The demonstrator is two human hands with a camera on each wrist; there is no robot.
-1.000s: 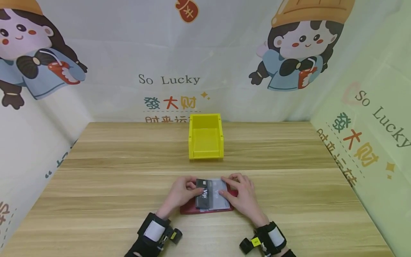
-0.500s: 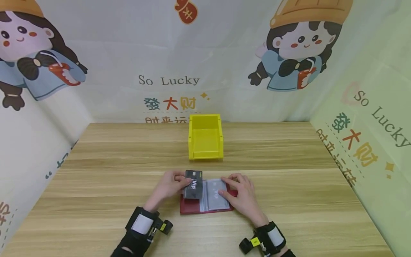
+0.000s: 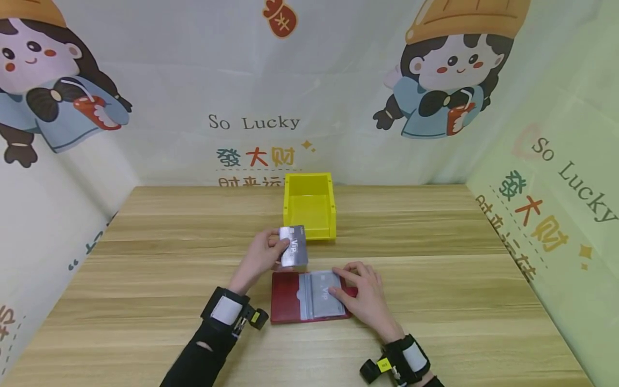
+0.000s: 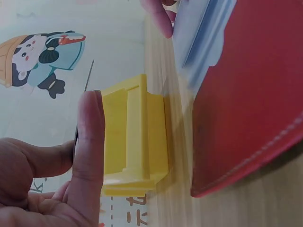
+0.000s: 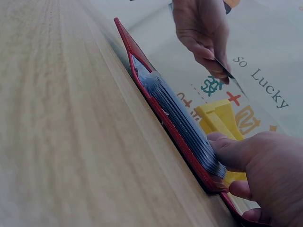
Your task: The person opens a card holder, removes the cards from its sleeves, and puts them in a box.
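A grey card (image 3: 294, 248) marked "VIP" is pinched between the thumb and fingers of my left hand (image 3: 261, 252), raised over the table just in front of the yellow bin (image 3: 309, 212). In the left wrist view the card (image 4: 88, 75) shows nearly edge-on beside the thumb. Below it a red card holder (image 3: 285, 298) lies spread on the table, with a stack of clear plastic sleeves (image 5: 187, 127) on its right side. My right hand (image 3: 364, 290) holds that side, its thumb on the sleeves and its fingers at the holder's edge. Another "VIP" card shows through the top sleeve.
The yellow bin stands behind the card holder, its low side facing me. Wood-grain table (image 3: 435, 301) extends to both sides. A printed cloth backdrop (image 3: 348, 145) closes off the back and sides.
My left hand has drawn the card left off the sleeves, then lifted it away toward the yellow bin. The red inside of the holder is uncovered. My right hand stays in place.
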